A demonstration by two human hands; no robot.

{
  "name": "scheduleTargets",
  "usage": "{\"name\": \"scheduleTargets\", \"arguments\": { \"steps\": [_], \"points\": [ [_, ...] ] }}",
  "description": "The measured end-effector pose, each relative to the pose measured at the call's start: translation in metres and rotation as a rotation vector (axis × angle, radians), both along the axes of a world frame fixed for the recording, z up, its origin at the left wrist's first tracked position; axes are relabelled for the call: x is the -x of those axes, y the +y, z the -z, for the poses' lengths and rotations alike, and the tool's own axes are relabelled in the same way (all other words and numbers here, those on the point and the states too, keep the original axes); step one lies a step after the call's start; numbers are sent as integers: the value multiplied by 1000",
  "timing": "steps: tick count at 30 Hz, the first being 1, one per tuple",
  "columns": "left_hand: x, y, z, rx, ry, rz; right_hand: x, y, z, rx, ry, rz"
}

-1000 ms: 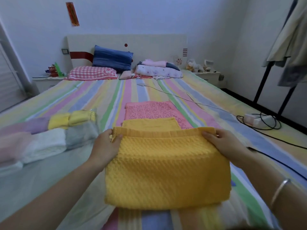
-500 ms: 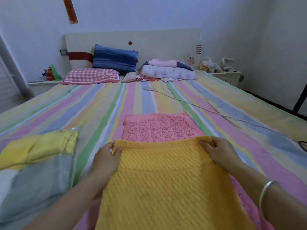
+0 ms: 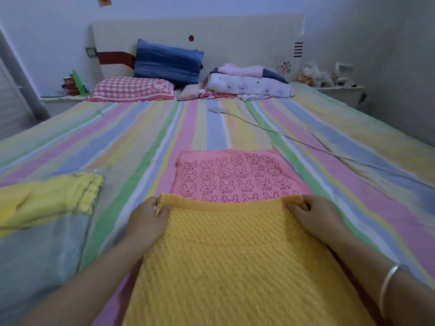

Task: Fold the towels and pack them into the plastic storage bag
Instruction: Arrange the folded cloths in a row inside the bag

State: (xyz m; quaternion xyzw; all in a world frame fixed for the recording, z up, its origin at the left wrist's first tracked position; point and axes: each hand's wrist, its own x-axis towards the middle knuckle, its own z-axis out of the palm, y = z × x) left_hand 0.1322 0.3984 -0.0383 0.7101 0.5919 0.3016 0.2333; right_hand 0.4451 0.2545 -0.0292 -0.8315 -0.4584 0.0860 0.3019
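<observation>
An orange waffle-textured towel [image 3: 235,255] lies on the striped bed in front of me, its far edge overlapping a pink towel [image 3: 237,172] printed with rabbits. My left hand [image 3: 148,222] pinches the orange towel's far left corner. My right hand [image 3: 315,215] grips its far right corner. At the left lies a clear plastic storage bag [image 3: 98,171] holding folded towels: a yellow towel [image 3: 47,198] and a grey-blue towel [image 3: 37,255] are visible through it.
The striped bed [image 3: 141,142] stretches to a headboard with a blue pillow [image 3: 167,61], a checked pillow [image 3: 131,89] and folded bedding [image 3: 249,83]. A white cable [image 3: 306,143] runs across the bed's right side. Nightstands flank the headboard.
The view has swung left and forward. The orange towel's folded edge now lies stretched over the near part of the pink towel; both hands keep hold of its far corners.
</observation>
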Motion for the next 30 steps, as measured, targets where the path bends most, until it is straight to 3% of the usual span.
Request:
{"name": "scheduleTargets", "arguments": {
  "steps": [6,11,14,16,18,20,22,24,27,30],
  "points": [
    [-4,-6,5,74,94,-63,7,3,1,110,-66,24],
    [14,-40,-19,313,-101,-50,18,-33,-10,209,38,125],
    [38,-75,-27,439,-3,43,29,-75,-8,234,-87,184],
    [56,-99,-31,453,187,132,39,-106,-11,255,-110,213],
    [70,-126,-34,355,477,150,51,-138,-18,307,-30,176],
    [77,-163,-38,128,665,144,65,-171,-22,360,49,99],
    [79,-202,-37,-188,640,243,82,-202,-20,373,87,72],
    [83,-236,-34,-384,478,459,96,-229,-14,307,109,79],
    [90,-269,-31,-430,483,710,114,-261,-13,207,81,74],
    [95,-279,-26,-400,538,780,136,-282,-15,223,-215,8]
  ]
}}
